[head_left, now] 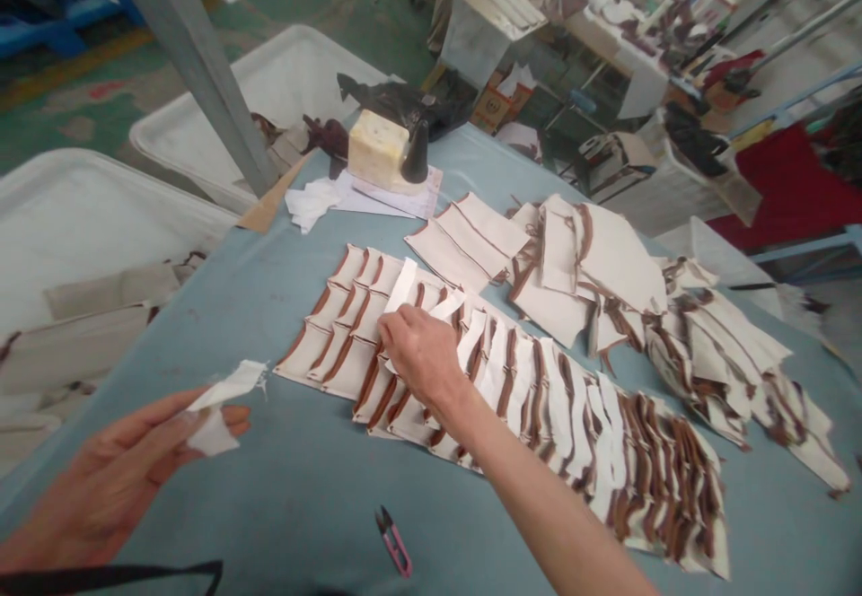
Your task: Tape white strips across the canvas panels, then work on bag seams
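Note:
My left hand [127,461] is at the lower left, its thumb and fingers pinched on a few small white strips [219,403] held above the blue table [303,479]. My right hand [417,349] reaches over a long overlapping row of cream fabric pieces with brown trim [525,390]. Its fingers are curled and pressed on a white strip [402,286] lying on one of those pieces. More white strips lie on the pieces to the right of that hand.
A pink thread snipper [394,540] lies near the table's front edge. A loose heap of cream and brown pieces [680,327] fills the right side. A pale block with a black tool [387,154] stands at the back. White bins [269,84] sit to the left.

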Demonstrator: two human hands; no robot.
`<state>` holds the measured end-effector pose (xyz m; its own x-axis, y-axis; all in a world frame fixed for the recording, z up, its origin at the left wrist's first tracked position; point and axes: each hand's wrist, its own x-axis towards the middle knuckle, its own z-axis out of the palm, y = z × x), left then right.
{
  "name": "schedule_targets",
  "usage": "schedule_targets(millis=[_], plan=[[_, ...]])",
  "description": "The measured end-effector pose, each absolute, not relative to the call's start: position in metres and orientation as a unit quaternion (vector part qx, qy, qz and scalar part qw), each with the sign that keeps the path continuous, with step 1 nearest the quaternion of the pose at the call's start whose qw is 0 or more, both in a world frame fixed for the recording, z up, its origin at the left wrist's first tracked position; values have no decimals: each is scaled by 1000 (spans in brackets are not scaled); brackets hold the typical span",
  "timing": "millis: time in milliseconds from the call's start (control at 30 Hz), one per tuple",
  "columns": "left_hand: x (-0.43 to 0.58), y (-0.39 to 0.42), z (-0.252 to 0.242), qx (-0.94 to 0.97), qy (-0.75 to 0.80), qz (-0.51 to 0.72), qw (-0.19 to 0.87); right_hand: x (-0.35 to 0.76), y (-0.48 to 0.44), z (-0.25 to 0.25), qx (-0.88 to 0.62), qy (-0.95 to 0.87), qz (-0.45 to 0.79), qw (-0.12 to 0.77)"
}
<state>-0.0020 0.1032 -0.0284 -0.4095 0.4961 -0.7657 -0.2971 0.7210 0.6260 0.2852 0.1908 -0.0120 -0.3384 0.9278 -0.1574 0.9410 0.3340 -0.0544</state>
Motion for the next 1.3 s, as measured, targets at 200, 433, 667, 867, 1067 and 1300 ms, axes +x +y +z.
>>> schedule_targets(millis=[200, 433, 667, 867, 1067, 1300], plan=[[8, 108, -14, 49, 684, 358, 633, 264, 169, -37, 563, 818, -99, 69], [23, 120, 5, 126, 635, 385, 658, 244, 146, -34, 561, 810, -148, 88], [28, 129, 21, 230, 575, 417, 666, 241, 105, -8, 623, 760, -181, -38], [37, 113, 18, 257, 523, 402, 707, 236, 73, 3, 528, 486, -608, -339], [43, 85, 15, 327, 525, 355, 701, 220, 81, 19, 427, 267, -724, -472], [37, 60, 10, 395, 540, 326, 667, 224, 62, 38, 472, 326, -636, -516]])
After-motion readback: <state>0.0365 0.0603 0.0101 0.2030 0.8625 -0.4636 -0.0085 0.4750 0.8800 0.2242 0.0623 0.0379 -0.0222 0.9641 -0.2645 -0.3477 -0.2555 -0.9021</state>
